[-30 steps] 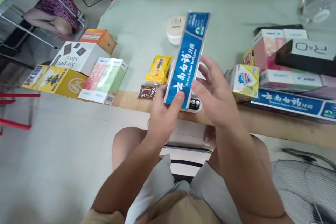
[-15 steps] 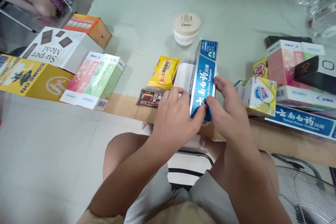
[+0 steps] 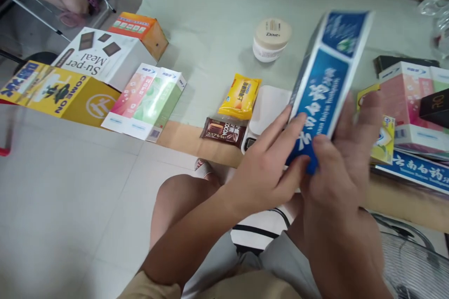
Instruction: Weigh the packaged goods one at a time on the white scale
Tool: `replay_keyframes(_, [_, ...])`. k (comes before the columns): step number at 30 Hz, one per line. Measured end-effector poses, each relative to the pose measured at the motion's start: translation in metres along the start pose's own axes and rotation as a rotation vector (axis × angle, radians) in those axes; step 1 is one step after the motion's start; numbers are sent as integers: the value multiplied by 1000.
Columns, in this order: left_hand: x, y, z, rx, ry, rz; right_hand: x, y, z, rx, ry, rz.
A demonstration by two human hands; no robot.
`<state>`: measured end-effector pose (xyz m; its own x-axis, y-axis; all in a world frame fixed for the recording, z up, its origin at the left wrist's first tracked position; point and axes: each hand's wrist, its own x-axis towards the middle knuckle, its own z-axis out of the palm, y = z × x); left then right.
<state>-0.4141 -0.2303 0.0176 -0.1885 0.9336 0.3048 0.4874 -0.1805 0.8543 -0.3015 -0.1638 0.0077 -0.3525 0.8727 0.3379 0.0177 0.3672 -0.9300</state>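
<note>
Tilted above the table edge is a blue toothpaste box (image 3: 321,86), its far end raised toward me and slightly blurred. My left hand (image 3: 264,159) grips its lower left side, thumb at the bottom end. My right hand (image 3: 336,182) has its thumb against the lower right of the box, while its other fingers are smeared by motion along the right side. Partly under my left hand is a small white scale (image 3: 270,110) with a dark display. Left of it lie a yellow soap packet (image 3: 240,96) and a brown cocoa snack packet (image 3: 222,131).
A Dove jar (image 3: 271,39) stands beyond the scale. To the left are a tissue box (image 3: 143,100), a white Su-per Meal box (image 3: 105,58), a yellow box (image 3: 59,88) and an orange box (image 3: 143,32). At right, a soap box (image 3: 386,140) and another toothpaste box (image 3: 414,168) sit among stacked boxes.
The toothpaste box has been lifted off the scale and moved to the right and toward me. Both hands moved with it, and the view has shifted a little.
</note>
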Motion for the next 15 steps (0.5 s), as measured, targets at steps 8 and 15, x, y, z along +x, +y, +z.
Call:
replay_keyframes(8, [-16,24,-86,-233,290,-97,-12,-55,64,105,-75,-33])
replay_keyframes(15, [-35,-33,-161,-474,898,-368,-30,-34,165,22,-165,-34])
